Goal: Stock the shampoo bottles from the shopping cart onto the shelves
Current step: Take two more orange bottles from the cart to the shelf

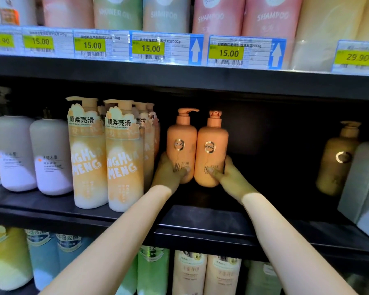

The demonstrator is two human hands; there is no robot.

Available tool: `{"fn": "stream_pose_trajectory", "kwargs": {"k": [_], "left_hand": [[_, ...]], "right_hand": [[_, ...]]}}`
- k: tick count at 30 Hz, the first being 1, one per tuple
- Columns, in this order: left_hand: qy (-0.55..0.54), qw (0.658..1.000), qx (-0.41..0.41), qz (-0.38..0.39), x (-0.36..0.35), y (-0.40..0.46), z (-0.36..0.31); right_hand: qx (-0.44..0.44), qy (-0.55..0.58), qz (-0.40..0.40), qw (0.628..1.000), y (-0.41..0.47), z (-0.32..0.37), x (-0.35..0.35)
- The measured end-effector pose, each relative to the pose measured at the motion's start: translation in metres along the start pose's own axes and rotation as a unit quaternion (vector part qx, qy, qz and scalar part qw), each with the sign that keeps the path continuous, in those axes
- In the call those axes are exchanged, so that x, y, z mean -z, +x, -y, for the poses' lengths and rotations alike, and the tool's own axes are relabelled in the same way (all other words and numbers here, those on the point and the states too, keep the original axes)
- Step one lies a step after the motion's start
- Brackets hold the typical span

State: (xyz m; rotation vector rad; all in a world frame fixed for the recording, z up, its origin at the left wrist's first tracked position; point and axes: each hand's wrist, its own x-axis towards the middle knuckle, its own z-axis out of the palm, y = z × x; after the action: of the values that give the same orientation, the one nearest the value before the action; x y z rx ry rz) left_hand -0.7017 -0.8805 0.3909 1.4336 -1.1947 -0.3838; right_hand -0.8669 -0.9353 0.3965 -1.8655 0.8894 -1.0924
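Two orange KYIO pump bottles stand upright side by side, deep on the black middle shelf [200, 211]. My left hand [168, 173] grips the left bottle [180, 137] low on its body, thumb across the front. My right hand [228, 175] grips the right bottle [211, 141] the same way. The two bottles touch each other. The shopping cart is out of view.
Tall orange-white conditioner bottles [124, 158] stand just left of my left hand, with pale lilac bottles [51, 158] further left. A dark gap lies right of the held bottles, then a tan pump bottle [337, 160] and a grey one [364, 184]. Price tags [149, 48] line the upper shelf edge.
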Motion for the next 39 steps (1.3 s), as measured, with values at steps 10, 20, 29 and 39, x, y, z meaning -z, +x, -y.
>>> {"fn": "stream_pose_trajectory", "kwargs": {"k": [10, 20, 29, 39], "left_hand": [[0.201, 0.976, 0.049, 0.069, 0.026, -0.068, -0.033], [0.368, 0.921, -0.083, 0.102, 0.175, -0.236, 0.020], [0.470, 0.871, 0.131, 0.060, 0.400, -0.435, 0.142], [0.486, 0.809, 0.331, -0.001, 0.608, -0.615, 0.210]], "right_hand": [[-0.080, -0.303, -0.081, 0.946, -0.027, 0.024, -0.005], [0.156, -0.410, -0.103, 0.893, -0.212, 0.064, -0.135], [0.198, -0.393, 0.179, 0.880, -0.361, 0.083, -0.386], [0.274, -0.379, 0.393, 0.792, -0.502, 0.119, -0.635]]}}
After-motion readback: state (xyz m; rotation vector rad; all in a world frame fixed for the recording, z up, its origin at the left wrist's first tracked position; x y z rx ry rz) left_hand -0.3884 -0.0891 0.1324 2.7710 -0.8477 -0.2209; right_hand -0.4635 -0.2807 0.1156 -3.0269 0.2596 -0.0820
